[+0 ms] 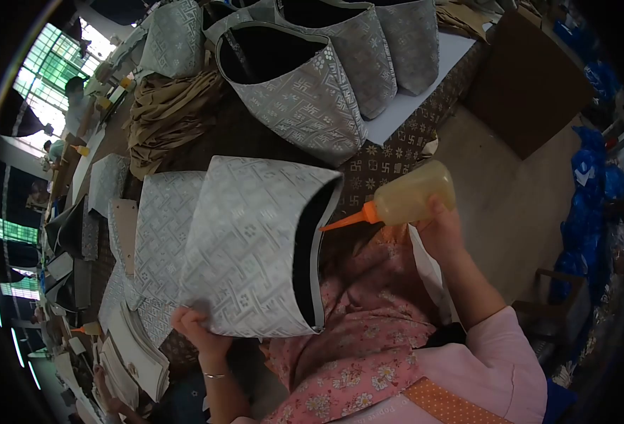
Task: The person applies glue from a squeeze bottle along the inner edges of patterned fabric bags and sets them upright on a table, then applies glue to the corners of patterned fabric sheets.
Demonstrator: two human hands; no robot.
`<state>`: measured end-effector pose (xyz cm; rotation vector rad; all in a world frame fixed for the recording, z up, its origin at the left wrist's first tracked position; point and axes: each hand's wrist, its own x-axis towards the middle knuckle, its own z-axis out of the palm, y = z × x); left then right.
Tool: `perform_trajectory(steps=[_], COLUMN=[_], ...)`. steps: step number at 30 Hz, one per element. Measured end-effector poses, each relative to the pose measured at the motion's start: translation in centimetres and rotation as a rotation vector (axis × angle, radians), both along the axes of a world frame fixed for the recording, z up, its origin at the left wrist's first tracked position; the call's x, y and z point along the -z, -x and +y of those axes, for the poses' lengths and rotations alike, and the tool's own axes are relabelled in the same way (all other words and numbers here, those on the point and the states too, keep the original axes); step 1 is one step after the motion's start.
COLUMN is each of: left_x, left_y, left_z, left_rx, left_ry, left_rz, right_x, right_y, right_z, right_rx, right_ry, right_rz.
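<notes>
My left hand [202, 331] grips the lower left corner of a silver patterned fabric pouch [245, 247]. The pouch lies on its side, and its dark-lined opening faces right. In my right hand [440, 227] is a squeeze bottle [412, 192] of yellowish liquid with an orange pointed nozzle. The nozzle points left, with its tip at the edge of the pouch's opening; whether it touches cannot be made out. Behind the pouch on the left lie more silver patterned pieces [160, 226].
Several finished-looking silver pouches [294, 95] stand open at the back of the patterned table [375, 166]. A pile of brown cloth [163, 116] lies left of them. Stacked pale sheets [139, 353] are at lower left, near another person's arm [110, 396]. A brown board [527, 81] stands right.
</notes>
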<state>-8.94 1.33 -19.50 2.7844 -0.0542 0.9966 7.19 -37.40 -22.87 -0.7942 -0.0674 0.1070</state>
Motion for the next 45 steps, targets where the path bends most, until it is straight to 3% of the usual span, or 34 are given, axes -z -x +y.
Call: perform_trajectory(steps=[2,3,7,9,12,16,18,24,29,37,45], left_x=[5.1,5.4,4.4,4.2,5.0,4.8,6.3,5.6,5.1,5.6,4.6], left_y=[0.8,0.9,1.1,1.0,1.0,0.7,1.4,1.5,1.2,1.2,0.6], left_z=[1.0,0.8,0.1,0.3,0.9,0.2,1.3,1.1,0.7,0.9,-0.3], left_rx=[-0.012,-0.023,-0.092,-0.1,-0.107,-0.116,-0.024,-0.127,-0.12,-0.164,-0.122], left_ry=[0.091,0.177,0.106,0.232,0.32,0.24,0.636,0.324,0.269,0.297,0.124], left_rz=[-0.046,-0.096,-0.027,0.002,-0.02,-0.042,-0.078,-0.002,-0.004,-0.038,-0.053], right_x=[2.4,2.4,2.2,2.5,3.4,3.5,3.7,4.2,3.8,4.3,3.2], right_y=[0.1,0.1,-0.1,-0.5,-1.2,-1.5,-1.7,-1.8,-1.3,-0.2,3.6], right_z=[-0.1,0.3,0.9,0.8,0.3,0.3,0.5,1.6,1.9,2.7,2.3], right_rx=[0.105,0.088,0.237,0.291,0.418,0.428,0.414,0.265,-0.032,-0.114,-0.318], right_ry=[0.235,0.233,0.205,0.208,0.369,0.402,0.35,0.238,0.206,0.254,0.216], right_rz=[0.004,0.007,-0.05,-0.05,-0.09,-0.073,-0.052,0.103,0.229,0.226,0.291])
